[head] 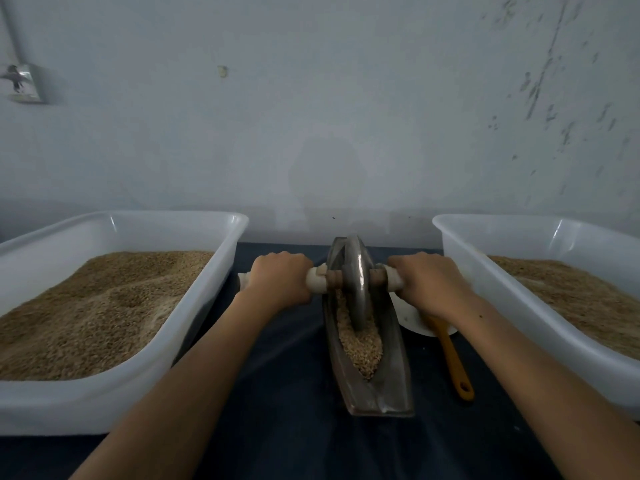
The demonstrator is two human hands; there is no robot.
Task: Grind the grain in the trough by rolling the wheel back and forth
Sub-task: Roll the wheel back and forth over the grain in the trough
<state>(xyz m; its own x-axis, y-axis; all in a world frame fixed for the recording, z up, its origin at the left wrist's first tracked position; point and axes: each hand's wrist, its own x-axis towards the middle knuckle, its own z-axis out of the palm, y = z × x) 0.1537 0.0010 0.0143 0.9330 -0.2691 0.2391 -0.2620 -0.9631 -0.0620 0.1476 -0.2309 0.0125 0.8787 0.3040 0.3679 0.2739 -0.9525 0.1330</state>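
A grey metal wheel (358, 282) stands upright in a narrow boat-shaped trough (394, 375) at the table's middle, toward the trough's far half. Tan grain (360, 348) fills the trough's groove in front of the wheel. A wooden axle with white-wrapped ends (317, 279) runs through the wheel. My left hand (280, 277) grips the axle's left end. On the other side, my right hand (427, 280) grips the right end. Both arms reach straight forward.
A white plastic tub (194, 334) full of grain stands on the left, a second tub (491, 271) with grain on the right. A white dish (410, 318) and an orange-handled spoon (452, 358) lie right of the trough. Dark cloth (284, 393) covers the table; a wall is close behind.
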